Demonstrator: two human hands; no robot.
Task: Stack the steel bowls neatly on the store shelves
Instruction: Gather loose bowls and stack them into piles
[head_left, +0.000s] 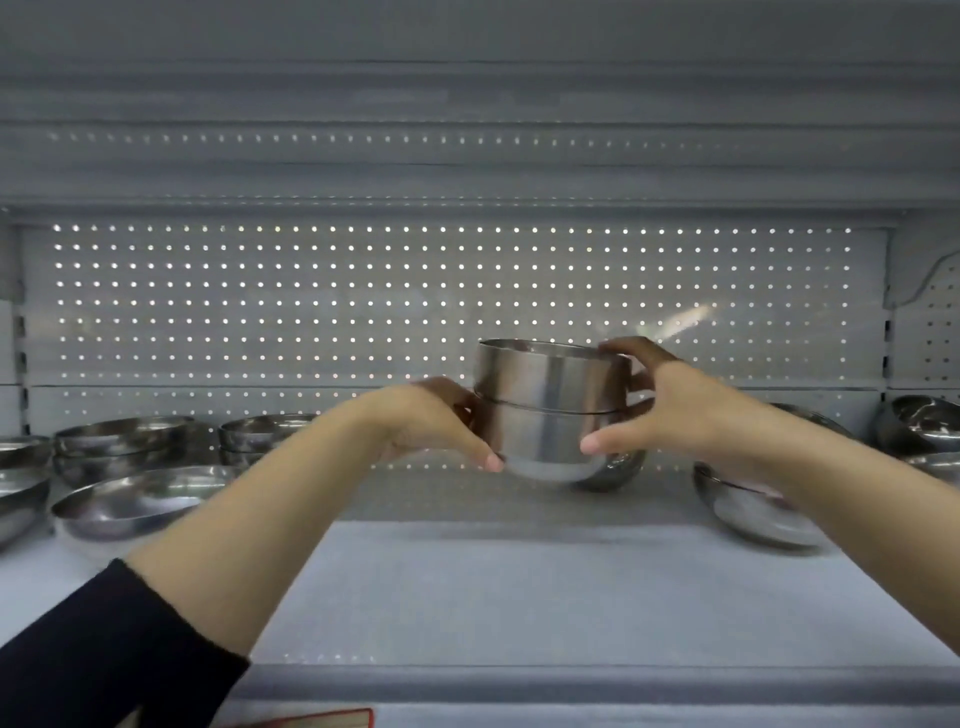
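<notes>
A stack of two deep steel bowls (545, 410), one nested in the other, sits at the back middle of the white shelf (519, 587). My left hand (436, 421) grips the stack's left side, thumb low on the lower bowl. My right hand (670, 405) grips the right side, fingers over the upper rim and thumb against the lower bowl. Whether the stack rests on the shelf or hovers just above it I cannot tell. Another bowl (618, 470) peeks out behind the stack at its lower right.
Stacked shallow steel bowls (130, 441) and a single wide one (140, 499) stand at the left. A tilted bowl (753, 509) lies at the right under my forearm, with more bowls (919, 423) at the far right. A perforated back panel (415, 301) closes the shelf.
</notes>
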